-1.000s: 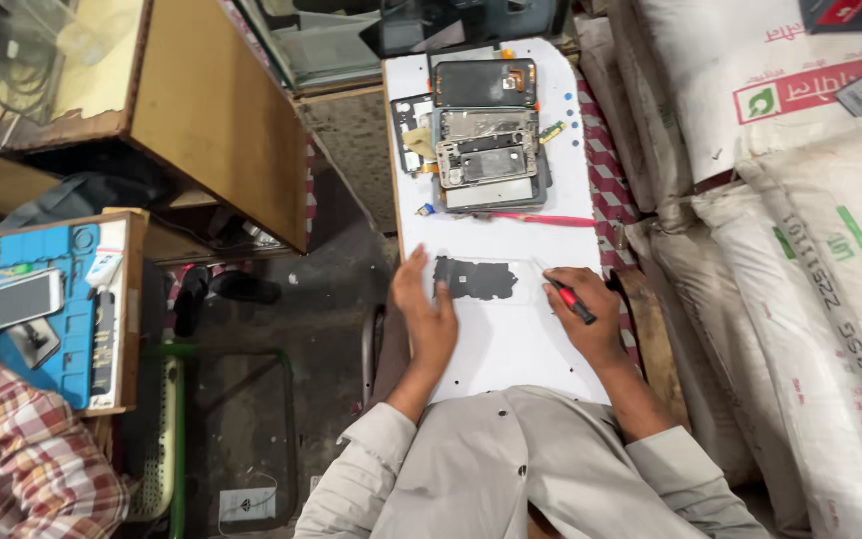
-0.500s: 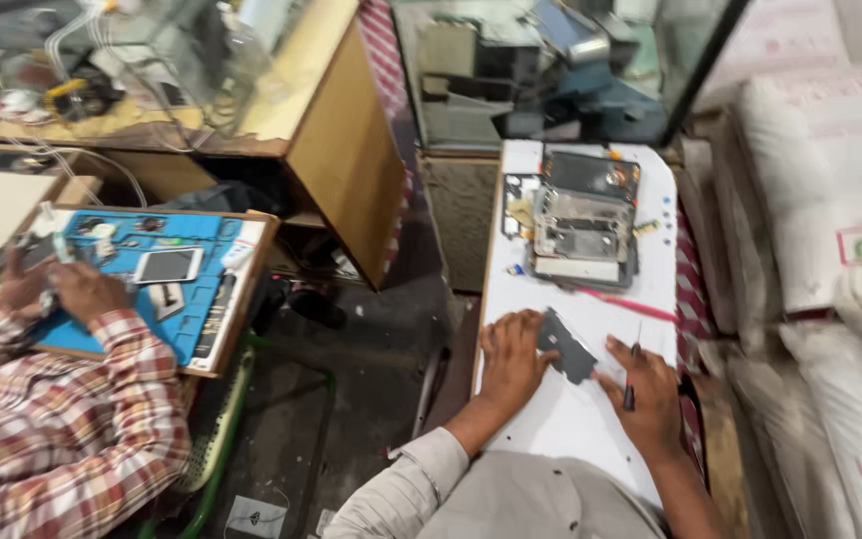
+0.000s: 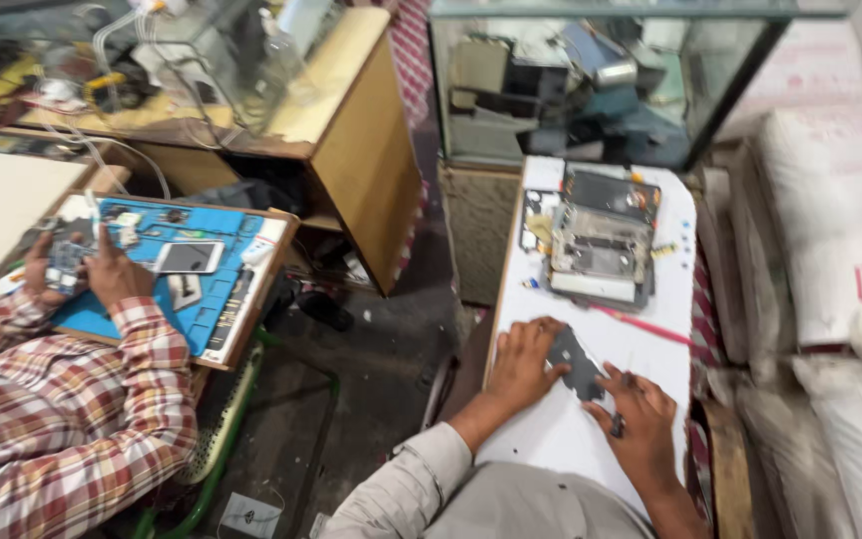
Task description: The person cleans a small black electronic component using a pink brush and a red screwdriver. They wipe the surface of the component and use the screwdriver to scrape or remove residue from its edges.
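Dark flat part (image 3: pixel 578 362) lies between open left hand (image 3: pixel 523 361) and tool-gripping right hand (image 3: pixel 638 424).

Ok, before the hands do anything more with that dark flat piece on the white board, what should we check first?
1. Left hand touching the dark flat piece: ok.
2. Right hand beside the piece, a small dark tool in its fingers: ok; what tool, cannot tell.
3. Piece lying flat on the white board: ok.
4. Opened phone apart from the hands, farther up the board: ok.
5. Small loose parts by the phone all accounted for: cannot tell.
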